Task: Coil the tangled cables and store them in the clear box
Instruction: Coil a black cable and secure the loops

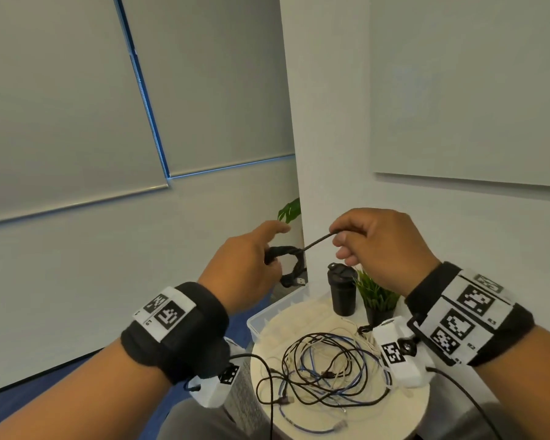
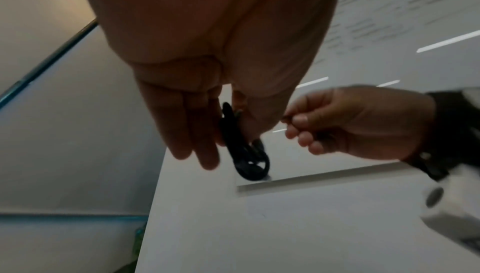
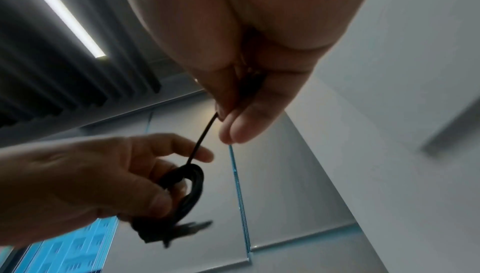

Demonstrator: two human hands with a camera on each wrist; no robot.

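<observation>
My left hand (image 1: 261, 258) holds a small coil of black cable (image 1: 291, 265) up in the air, with a USB plug (image 1: 300, 281) hanging from its lower end. The coil (image 2: 244, 150) shows dark between thumb and fingers in the left wrist view. My right hand (image 1: 359, 239) pinches the free end of that cable (image 1: 319, 239), stretched taut from the coil (image 3: 182, 187) to the fingertips (image 3: 233, 129). Below, a tangle of black, blue and white cables (image 1: 324, 373) lies on the round white table (image 1: 404, 404). The clear box (image 1: 267, 315) stands at the table's back left.
A black tumbler (image 1: 342, 289) and a small potted green plant (image 1: 377, 296) stand at the back of the table. A leaf of a larger plant (image 1: 290, 210) shows by the white pillar. Blue floor lies to the left.
</observation>
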